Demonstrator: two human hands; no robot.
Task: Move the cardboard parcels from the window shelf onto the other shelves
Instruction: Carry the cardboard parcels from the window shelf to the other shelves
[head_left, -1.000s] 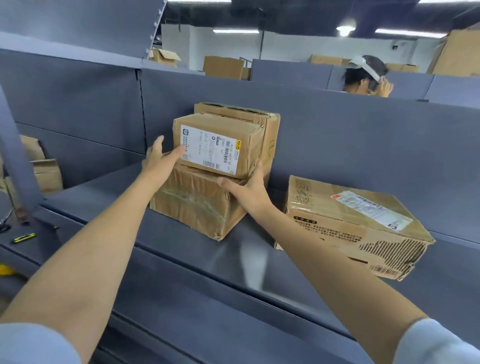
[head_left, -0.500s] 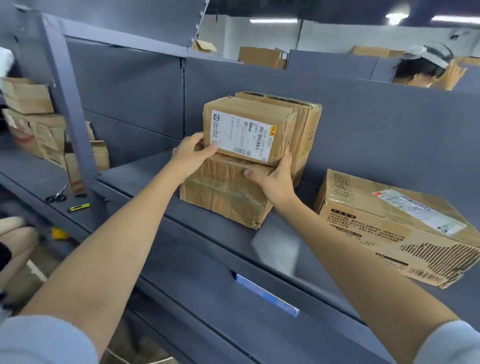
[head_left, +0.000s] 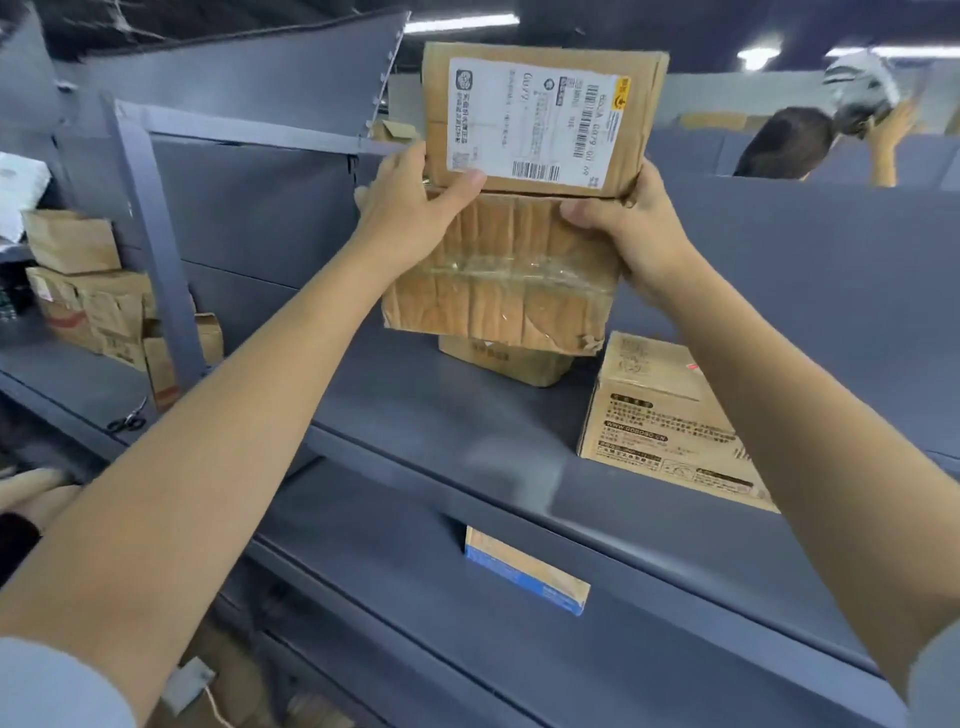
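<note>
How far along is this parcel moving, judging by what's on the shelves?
Done, it seems: brown cardboard boxes sit stacked on the far left shelf. In hand: the left hand and right hand lift a labelled parcel stacked on a taped, crumpled parcel. Left: a printed cardboard box and a partly hidden box on the grey shelf.

The only camera rides on the person's head, facing forward and slightly down along both outstretched arms at close range, taking in the grey shelf (head_left: 415, 410) below the fingers (head_left: 395, 171) and the aisle beyond.
</note>
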